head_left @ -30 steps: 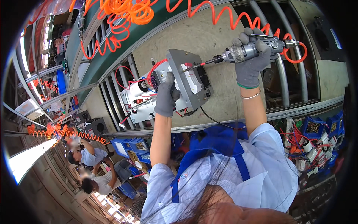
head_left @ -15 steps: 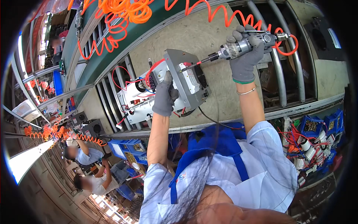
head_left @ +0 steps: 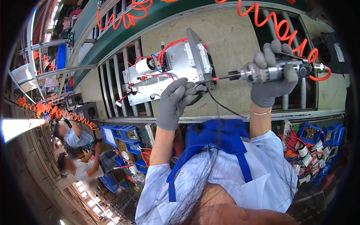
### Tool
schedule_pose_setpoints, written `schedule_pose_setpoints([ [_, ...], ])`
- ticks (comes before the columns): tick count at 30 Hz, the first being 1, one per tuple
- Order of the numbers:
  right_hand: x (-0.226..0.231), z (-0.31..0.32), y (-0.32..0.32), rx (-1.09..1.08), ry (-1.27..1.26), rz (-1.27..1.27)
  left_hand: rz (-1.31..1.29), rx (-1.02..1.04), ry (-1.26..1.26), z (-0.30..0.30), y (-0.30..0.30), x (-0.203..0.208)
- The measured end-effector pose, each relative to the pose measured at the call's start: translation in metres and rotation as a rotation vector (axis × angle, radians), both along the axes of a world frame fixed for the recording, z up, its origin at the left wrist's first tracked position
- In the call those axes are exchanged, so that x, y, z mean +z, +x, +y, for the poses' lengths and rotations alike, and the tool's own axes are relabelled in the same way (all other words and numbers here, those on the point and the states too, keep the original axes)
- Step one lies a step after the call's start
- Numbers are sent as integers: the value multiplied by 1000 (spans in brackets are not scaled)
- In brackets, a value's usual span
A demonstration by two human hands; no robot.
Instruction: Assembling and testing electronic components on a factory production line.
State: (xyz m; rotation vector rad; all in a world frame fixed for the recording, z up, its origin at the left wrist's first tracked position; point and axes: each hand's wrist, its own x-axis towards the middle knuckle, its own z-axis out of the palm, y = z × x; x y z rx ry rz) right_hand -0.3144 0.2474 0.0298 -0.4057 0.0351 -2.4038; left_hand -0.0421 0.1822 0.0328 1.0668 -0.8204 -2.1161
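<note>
Screwdriving looks to be the step in hand: the right hand [head_left: 273, 80], gloved grey, has its grip wrapped fully around a pneumatic screwdriver [head_left: 275, 71], whose bit points sideways at the edge of the grey bracket plate [head_left: 197, 52] on a white electrical assembly [head_left: 168, 69]. That assembly lies on the worktop [head_left: 232, 33], just beyond the left hand [head_left: 174, 103], whose grip is loosely curled against the assembly's near edge beside a black cable [head_left: 221, 107]; whether it pinches anything I cannot tell. An orange coiled air hose [head_left: 279, 28] runs from the tool's tail. The bit seems to sit at or just short of the plate, so the next move likely needs the tip seated squarely while the left hand steadies the assembly.
</note>
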Motion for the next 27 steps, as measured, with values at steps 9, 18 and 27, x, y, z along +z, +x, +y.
schedule_pose_setpoints([
  [9,13,16,39,-15,-33,166,-56,-7,-59,22,2,10],
  [18,20,23,41,-39,-28,213,28,-87,-43,23,12,-2],
  [27,10,21,36,-19,-83,223,-61,-19,-26,29,-8,6],
])
